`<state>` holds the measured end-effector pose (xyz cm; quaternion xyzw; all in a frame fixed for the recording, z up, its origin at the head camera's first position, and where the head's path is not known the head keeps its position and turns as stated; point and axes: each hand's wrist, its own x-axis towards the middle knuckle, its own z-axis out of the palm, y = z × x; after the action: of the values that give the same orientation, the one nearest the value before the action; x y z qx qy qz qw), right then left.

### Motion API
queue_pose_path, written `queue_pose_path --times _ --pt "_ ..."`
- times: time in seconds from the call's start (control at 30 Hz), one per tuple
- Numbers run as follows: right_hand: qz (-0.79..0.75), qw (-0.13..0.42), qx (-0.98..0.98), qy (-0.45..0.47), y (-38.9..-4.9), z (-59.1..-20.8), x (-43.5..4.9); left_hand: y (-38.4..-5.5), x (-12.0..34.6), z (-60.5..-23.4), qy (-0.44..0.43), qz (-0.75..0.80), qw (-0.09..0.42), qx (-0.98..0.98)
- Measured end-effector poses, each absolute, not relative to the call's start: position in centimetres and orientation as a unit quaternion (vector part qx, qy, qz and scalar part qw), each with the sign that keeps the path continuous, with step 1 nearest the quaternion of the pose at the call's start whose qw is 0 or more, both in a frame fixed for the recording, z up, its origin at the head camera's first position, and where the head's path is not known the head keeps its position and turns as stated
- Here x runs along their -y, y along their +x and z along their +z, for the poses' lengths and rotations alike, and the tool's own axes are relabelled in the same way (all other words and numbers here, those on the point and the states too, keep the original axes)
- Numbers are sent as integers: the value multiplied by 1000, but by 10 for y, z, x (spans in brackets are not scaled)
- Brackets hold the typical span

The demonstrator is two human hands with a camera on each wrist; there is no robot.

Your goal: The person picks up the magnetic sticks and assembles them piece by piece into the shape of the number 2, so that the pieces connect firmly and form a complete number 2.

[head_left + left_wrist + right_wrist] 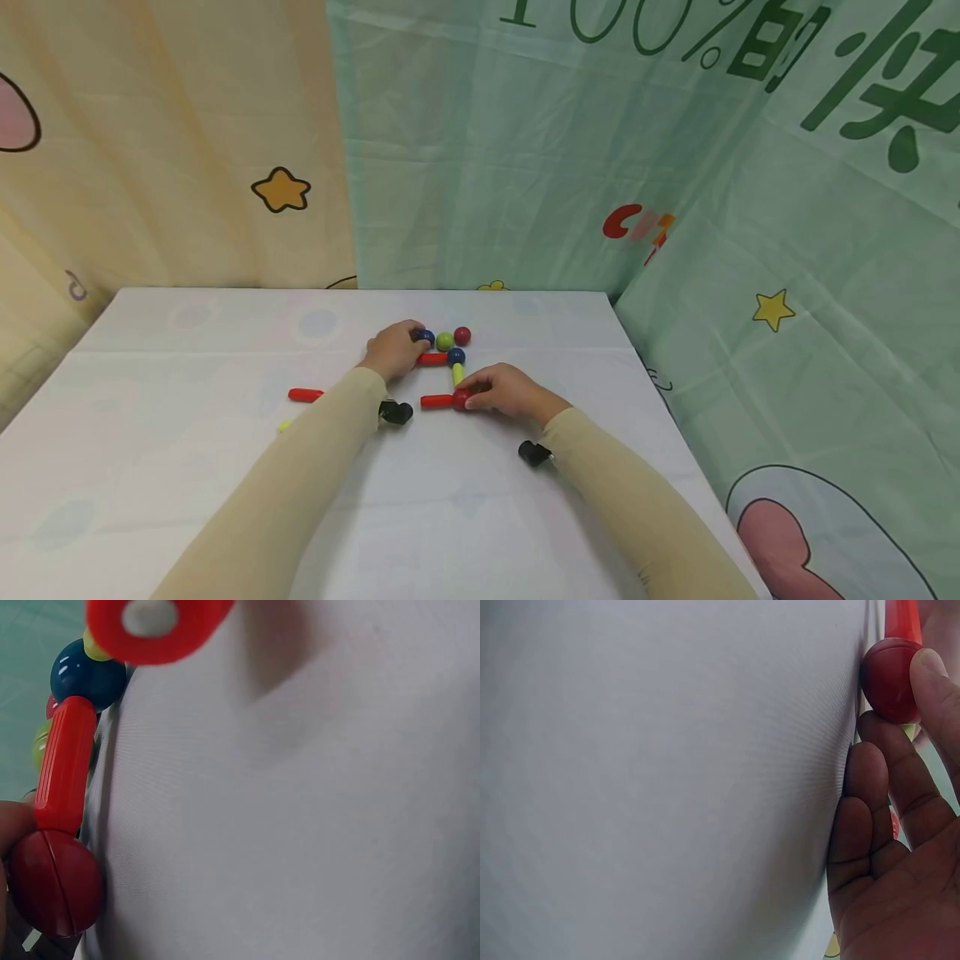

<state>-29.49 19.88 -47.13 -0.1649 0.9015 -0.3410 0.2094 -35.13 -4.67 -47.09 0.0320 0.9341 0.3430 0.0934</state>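
Note:
In the head view my left hand [393, 348] pinches a blue ball [426, 337] between thumb and fingertips. Just below runs a red rod [432, 359], joined to a second blue ball [455, 357]. The left wrist view shows a dark red ball [56, 881] on this rod's other end, which my hand covers from above. A yellow-green rod [458, 374] links the second blue ball toward a red ball [891, 681]. That red ball is held between thumb and index finger of my right hand [515, 392], with another red rod [437, 402] sticking out leftward.
A green ball [445, 341] and a loose red ball [462, 336] lie behind the joined pieces. Left of my left forearm is a separate red rod [305, 395], and a yellow-green tip [283, 426] peeks out by the sleeve. A white cloth covers the table [187, 467].

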Motion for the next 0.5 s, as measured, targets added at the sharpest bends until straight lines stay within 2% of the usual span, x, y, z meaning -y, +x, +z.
queue_pose_path --times 0.5 --pt "-344 213 -901 -156 -295 -470 -198 -346 73 -458 43 383 78 -919"
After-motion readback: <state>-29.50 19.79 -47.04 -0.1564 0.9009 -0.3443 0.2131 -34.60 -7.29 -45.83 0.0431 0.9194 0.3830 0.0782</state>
